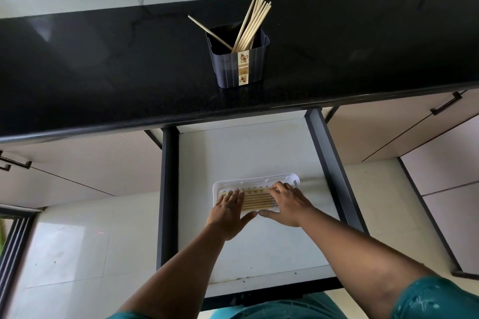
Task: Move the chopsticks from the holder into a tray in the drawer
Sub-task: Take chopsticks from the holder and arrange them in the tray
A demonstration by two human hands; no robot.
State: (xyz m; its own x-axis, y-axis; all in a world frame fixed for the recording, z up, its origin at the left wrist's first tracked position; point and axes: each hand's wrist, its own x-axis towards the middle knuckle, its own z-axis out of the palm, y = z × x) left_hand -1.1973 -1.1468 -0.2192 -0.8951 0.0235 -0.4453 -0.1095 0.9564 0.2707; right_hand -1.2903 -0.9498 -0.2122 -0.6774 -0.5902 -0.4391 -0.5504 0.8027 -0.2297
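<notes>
A dark blue holder (238,70) stands on the black counter with several wooden chopsticks (252,24) leaning out of it. Below, the open drawer (246,153) holds a white tray (255,181) near its front. Several chopsticks (258,201) lie side by side across the tray. My left hand (229,211) lies flat on the left ends of those chopsticks, fingers straight. My right hand (286,204) rests on their right ends, fingers extended and slightly bent. The thumbs nearly meet at the tray's front edge.
The black counter (103,72) overhangs the drawer's back part. Dark drawer rails (329,163) run along both sides. Closed cabinet fronts with dark handles (445,103) flank the drawer. White floor tiles lie at lower left.
</notes>
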